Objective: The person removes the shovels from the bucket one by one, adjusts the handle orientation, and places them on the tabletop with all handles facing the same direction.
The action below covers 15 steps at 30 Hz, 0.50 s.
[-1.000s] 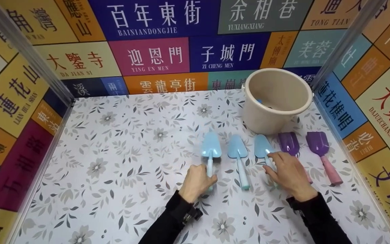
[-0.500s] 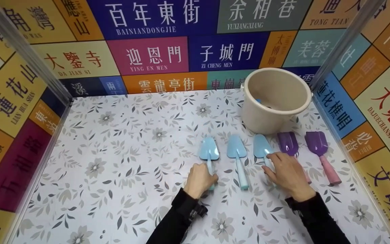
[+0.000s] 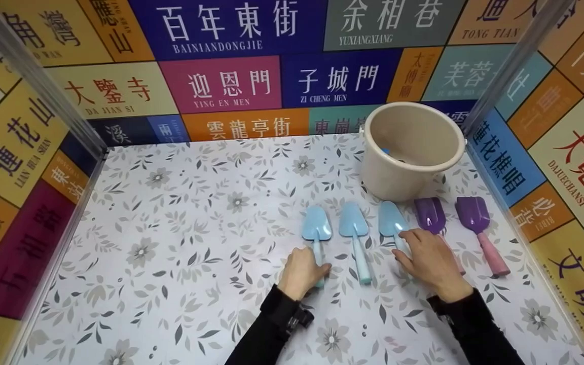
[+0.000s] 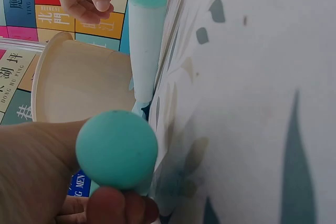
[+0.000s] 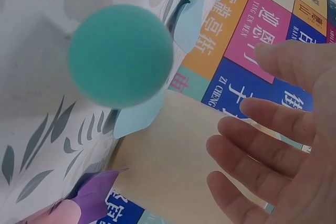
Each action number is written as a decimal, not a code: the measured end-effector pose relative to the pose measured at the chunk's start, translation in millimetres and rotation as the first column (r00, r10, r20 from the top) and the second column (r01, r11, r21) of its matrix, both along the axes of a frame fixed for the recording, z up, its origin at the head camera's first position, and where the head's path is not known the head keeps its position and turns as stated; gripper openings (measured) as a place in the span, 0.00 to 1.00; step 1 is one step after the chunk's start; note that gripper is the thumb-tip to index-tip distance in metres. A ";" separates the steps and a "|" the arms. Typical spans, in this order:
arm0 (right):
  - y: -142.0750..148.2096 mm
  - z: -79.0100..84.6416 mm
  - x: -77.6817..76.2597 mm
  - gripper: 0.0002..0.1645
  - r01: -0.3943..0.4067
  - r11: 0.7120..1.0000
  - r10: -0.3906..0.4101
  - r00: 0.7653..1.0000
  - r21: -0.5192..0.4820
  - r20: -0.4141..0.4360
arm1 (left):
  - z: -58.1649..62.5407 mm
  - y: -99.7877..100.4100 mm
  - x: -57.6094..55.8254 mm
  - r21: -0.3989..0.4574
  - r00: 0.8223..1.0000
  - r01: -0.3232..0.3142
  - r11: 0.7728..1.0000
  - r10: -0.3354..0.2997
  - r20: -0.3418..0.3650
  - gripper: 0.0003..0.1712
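Head: leftmost blue trowel (image 3: 317, 223), on the tabletop (image 3: 185, 218), is gripped in the left hand (image 3: 302, 272) by its handle (image 3: 318, 252), presumably since that end faces the person. Left wrist: handle is wrapped by fingers. Right wrist: right hand (image 5: 296, 169) is spread loosely, nothing held, near third blue trowel (image 5: 121, 56).

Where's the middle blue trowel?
In the head view, the middle blue trowel lies right of centre, between the left hand and the right hand, in front and left of the bucket.
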State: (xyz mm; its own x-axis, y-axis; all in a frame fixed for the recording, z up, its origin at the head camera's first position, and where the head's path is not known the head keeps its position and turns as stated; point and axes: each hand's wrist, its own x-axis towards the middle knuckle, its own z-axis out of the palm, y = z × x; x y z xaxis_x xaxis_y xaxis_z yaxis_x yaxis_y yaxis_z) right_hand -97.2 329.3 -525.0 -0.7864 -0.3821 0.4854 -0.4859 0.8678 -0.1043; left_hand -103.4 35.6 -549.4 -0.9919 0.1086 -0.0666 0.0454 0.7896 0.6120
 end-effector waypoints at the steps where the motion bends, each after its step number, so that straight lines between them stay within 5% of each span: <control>1: 0.1 0.3 -0.2 0.23 0.001 1.000 -0.001 1.000 0.000 0.003 | -0.2 0.0 0.2 -0.003 1.000 -0.002 1.000 0.002 -0.004 0.26; 10: 1.2 1.8 0.2 0.23 0.000 1.000 0.000 1.000 0.016 0.000 | 5.8 -12.4 2.7 -0.036 0.991 0.047 0.998 -0.051 -0.123 0.25; 15: 1.6 2.2 0.2 0.23 -0.006 1.000 0.006 1.000 0.023 -0.023 | 13.4 -38.8 6.8 -0.060 0.954 0.118 0.991 -0.130 -0.270 0.20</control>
State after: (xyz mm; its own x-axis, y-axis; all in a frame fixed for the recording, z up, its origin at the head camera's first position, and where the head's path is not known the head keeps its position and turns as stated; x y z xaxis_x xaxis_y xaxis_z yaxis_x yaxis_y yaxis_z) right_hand -97.0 330.9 -522.8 -0.7726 -0.3978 0.4948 -0.4930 0.8669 -0.0729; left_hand -96.6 -3.2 -536.0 -0.9519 0.2347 0.1969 0.3046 0.7926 0.5282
